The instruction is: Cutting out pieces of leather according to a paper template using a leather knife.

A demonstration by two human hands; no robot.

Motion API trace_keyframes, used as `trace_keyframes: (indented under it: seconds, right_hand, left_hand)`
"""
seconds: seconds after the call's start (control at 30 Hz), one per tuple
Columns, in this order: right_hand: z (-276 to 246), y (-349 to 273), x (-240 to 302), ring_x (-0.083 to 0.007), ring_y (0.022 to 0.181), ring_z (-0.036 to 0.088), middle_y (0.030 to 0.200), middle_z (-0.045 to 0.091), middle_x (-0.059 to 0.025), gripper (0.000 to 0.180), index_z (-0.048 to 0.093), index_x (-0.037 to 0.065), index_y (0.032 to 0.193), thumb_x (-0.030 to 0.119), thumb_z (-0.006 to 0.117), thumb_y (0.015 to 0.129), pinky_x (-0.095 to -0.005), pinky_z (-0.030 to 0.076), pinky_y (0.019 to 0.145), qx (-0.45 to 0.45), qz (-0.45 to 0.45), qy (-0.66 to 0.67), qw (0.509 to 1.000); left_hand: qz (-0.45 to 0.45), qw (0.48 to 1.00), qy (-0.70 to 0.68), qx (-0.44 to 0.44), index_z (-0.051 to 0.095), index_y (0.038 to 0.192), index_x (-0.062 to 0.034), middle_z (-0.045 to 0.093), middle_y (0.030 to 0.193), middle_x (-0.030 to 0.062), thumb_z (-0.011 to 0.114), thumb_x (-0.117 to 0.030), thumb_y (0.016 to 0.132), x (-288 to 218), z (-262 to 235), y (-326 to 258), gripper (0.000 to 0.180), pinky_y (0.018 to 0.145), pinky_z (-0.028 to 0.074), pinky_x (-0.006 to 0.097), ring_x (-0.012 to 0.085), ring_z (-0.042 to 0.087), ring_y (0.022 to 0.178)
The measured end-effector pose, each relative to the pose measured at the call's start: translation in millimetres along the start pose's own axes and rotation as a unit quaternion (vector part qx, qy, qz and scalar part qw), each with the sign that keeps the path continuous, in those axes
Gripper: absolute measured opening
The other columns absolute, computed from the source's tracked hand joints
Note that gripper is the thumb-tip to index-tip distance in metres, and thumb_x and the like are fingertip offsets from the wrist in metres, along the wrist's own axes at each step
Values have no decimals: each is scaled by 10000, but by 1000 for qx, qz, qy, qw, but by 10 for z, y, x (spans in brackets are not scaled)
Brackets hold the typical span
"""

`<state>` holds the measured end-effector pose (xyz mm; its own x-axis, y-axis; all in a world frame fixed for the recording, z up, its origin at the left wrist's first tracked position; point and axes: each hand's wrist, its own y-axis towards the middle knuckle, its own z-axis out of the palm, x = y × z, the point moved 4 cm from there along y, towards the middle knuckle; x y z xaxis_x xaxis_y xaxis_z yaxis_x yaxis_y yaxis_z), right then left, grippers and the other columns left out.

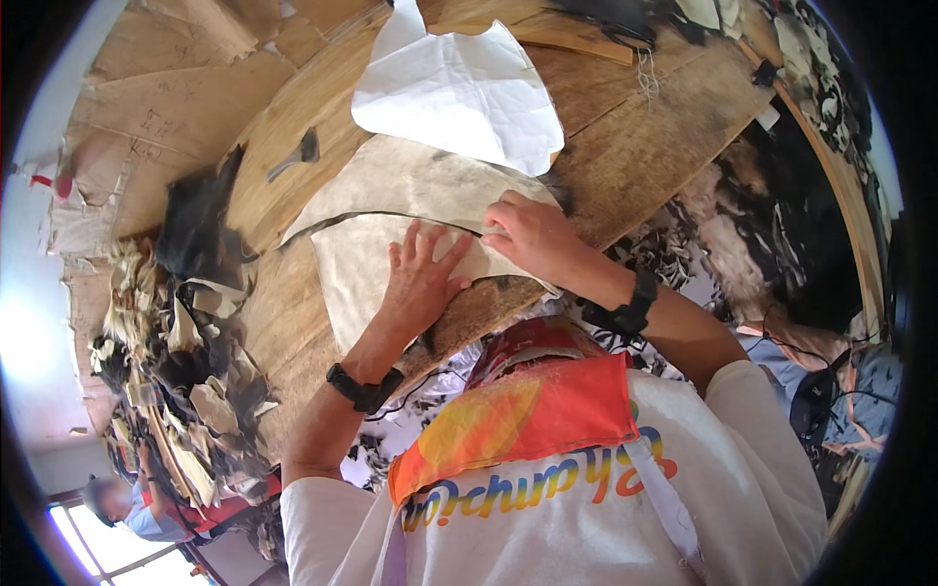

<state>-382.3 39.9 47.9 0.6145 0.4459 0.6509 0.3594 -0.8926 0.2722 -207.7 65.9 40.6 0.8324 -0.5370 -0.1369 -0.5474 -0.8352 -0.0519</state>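
Two pale pieces of hide lie close together on a wooden table, dark hair showing along their edges. My left hand [422, 278] rests flat with fingers spread on the nearer hide piece [350, 262]. The farther hide piece [401, 181] lies beyond a dark curved gap. My right hand [532, 234] is closed at the right end of that gap, fingers curled over the hide. Whatever those fingers pinch, if anything, is hidden. Partly covering the far piece's upper edge is a white pattern sheet [454, 93].
Hide scraps [195, 361] hang in a heap off the table's left side. A dark hide piece [200, 210] and a small grey scrap [295, 154] lie on the wooden table [645, 146]. Dark offcuts litter the floor to the right. Another person [132, 503] is at lower left.
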Motion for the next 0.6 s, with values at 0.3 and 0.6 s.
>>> trace_keyframes:
  seconds: [0.3,0.6]
  right_hand:
    - [271,-38,-94,-301,721,613,814,567,-91,195,568,60,792,179,711,733,-413,478,611,2,40,-17,999]
    - [256,-58,-71,-295,704,607,843,536,-84,221,540,73,810,172,719,728,-413,477,616,-19,57,-2,998]
  left_hand:
    - [58,983,-159,-68,625,1021,-86,577,1062,96,677,-93,752,116,-143,428,274,833,449,418,287,552,1014]
    - [90,923,-367,-70,668,956,-47,575,1017,66,697,35,726,345,144,569,246,653,495,278,162,619,801]
